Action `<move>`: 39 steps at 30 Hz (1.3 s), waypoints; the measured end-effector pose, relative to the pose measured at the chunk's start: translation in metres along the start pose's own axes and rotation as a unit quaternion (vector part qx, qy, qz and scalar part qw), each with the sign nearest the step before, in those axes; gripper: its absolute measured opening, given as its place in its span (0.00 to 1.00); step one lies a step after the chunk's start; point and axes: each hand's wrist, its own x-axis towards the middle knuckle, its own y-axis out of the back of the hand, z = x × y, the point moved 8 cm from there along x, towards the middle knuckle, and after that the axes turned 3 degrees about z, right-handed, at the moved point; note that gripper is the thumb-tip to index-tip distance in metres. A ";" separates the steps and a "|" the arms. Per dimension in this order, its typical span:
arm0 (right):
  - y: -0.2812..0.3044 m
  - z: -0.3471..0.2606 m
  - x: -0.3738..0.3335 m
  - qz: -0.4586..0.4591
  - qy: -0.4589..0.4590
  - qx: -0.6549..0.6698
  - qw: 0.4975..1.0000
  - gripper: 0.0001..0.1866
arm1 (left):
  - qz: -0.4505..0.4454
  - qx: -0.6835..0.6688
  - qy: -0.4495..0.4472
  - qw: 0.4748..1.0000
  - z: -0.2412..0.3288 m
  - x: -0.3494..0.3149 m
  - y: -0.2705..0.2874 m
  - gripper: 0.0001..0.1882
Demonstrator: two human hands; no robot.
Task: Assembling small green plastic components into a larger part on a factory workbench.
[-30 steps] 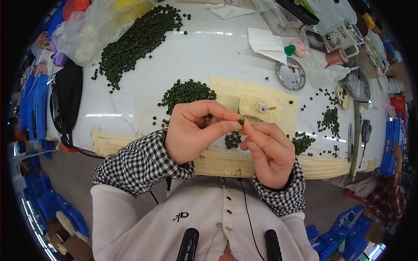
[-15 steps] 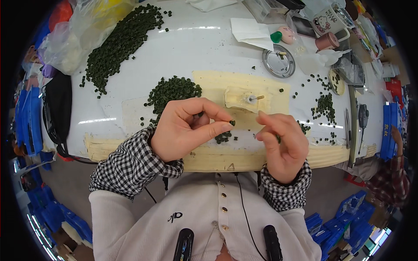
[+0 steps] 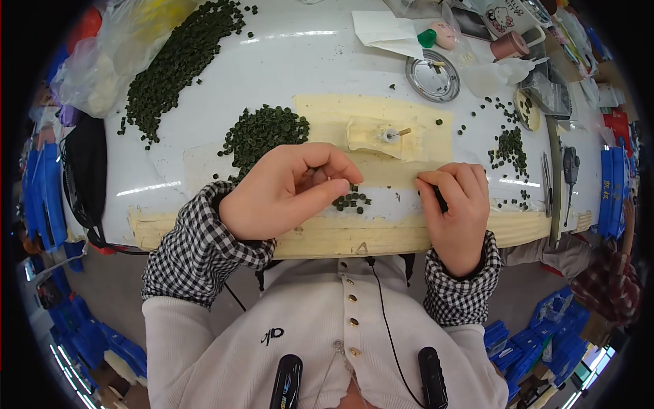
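My left hand point(image 3: 279, 194) is closed, its thumb and index finger bent together at a small dark green piece point(image 3: 354, 187). Just below those fingertips lies a small cluster of green pieces point(image 3: 351, 202). To the right, my right hand point(image 3: 458, 208) is curled over the table, with thumb and index finger close together. Dark green shows inside its fingers, partly hidden. Beyond my left hand sits a heap of short, round, dark green pieces point(image 3: 266, 136). A cream block point(image 3: 364, 140) with a short peg point(image 3: 404, 131) stands on a yellowish sheet point(image 3: 327, 109) between and beyond my hands.
A larger green heap point(image 3: 170, 68) spreads at the far left beside plastic bags point(image 3: 95, 82). A round metal lid point(image 3: 433, 75), white paper point(image 3: 387, 33) and a pink spool point(image 3: 509, 46) lie far right. Scattered green pieces point(image 3: 509, 151) and tweezers point(image 3: 547, 183) are nearer right.
My hands have moved apart, the right one to the right and the left one slightly left. The right fingers have curled further down. The whole view has shifted a little.
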 end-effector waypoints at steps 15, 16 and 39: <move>0.007 -0.014 0.004 0.022 -0.042 0.208 0.977 0.10 | -0.123 -0.215 0.088 0.965 -0.007 -0.002 -0.017 0.13; 0.006 -0.017 0.003 0.024 -0.041 0.224 0.973 0.10 | -0.147 -0.202 0.089 0.964 -0.007 -0.003 -0.018 0.13; -0.030 -0.017 0.002 -0.011 -0.143 0.460 0.876 0.11 | 0.002 -0.348 0.051 0.936 -0.018 0.004 -0.007 0.09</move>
